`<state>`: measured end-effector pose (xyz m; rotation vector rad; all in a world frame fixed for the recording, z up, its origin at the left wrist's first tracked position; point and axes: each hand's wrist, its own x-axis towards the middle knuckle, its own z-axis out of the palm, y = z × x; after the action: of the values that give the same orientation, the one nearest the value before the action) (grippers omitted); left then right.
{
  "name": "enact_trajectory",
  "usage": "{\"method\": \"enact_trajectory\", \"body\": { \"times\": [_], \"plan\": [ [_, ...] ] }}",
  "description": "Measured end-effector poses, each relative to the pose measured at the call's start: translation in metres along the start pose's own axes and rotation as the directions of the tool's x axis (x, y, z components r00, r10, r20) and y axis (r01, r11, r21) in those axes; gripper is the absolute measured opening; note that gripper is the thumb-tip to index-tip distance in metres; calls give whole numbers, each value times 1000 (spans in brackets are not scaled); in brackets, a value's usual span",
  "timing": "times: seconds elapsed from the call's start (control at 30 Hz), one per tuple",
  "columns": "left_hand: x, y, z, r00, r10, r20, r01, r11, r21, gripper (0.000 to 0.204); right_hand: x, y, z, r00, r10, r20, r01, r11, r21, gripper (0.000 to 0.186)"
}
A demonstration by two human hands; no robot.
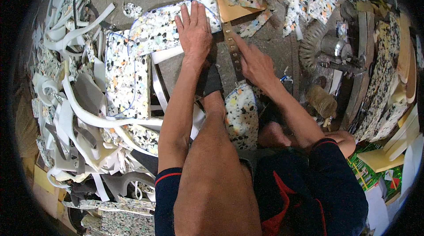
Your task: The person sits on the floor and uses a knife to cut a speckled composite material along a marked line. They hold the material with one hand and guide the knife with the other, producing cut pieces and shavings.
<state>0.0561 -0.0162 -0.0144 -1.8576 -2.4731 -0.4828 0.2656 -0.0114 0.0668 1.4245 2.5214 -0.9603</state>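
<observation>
My left hand (194,33) lies flat, fingers stretched, on a white speckled foam piece (154,24) with a curved blue outline. Beside its right end, my right hand (256,61) has its index finger stretched out along a long brownish strip with round holes (233,50). Its other fingers are curled under, and what they hold is hidden. Another outlined foam piece (126,77) meets the first at the left. Between my forearms are my bent leg and a dark ankle band (210,79). A rounded speckled foam piece (241,112) lies close to that leg.
White foam offcuts (75,117) heap up along the left. A tan sheet (238,6) and torn speckled foam (304,2) lie at the far side. On the right are a coiled hose (309,50), a metal cylinder (333,46) and stacked foam slabs (380,77).
</observation>
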Motion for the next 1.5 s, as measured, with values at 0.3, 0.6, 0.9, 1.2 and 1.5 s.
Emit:
{"method": "enact_trajectory", "body": {
  "times": [0.3, 0.6, 0.9, 1.2, 1.5],
  "plan": [
    [-3, -1, 1, 1000, -6, 18, 6, 1000, 12, 50, -12, 9, 2, 997, 0, 73, 3, 999, -40, 81],
    [0, 1, 5, 1000, 0, 28, 0, 1000, -1, 49, 37, 2, 20, 990, -76, -118, 78, 997, 9, 78],
    [0, 0, 0, 998, -9, 58, 9, 1000, 3, 49, -51, 56, 26, 985, 68, 156, -62, 997, -44, 77],
    [48, -51, -39, 992, 88, 92, -86, 996, -23, 68, -47, 86, 23, 976, -107, -190, 137, 979, 151, 76],
    [77, -68, -65, 966, -57, 251, 58, 998, 4, 64, -22, 51, -17, 956, -148, -252, 199, 962, 187, 73]
  ]
}}
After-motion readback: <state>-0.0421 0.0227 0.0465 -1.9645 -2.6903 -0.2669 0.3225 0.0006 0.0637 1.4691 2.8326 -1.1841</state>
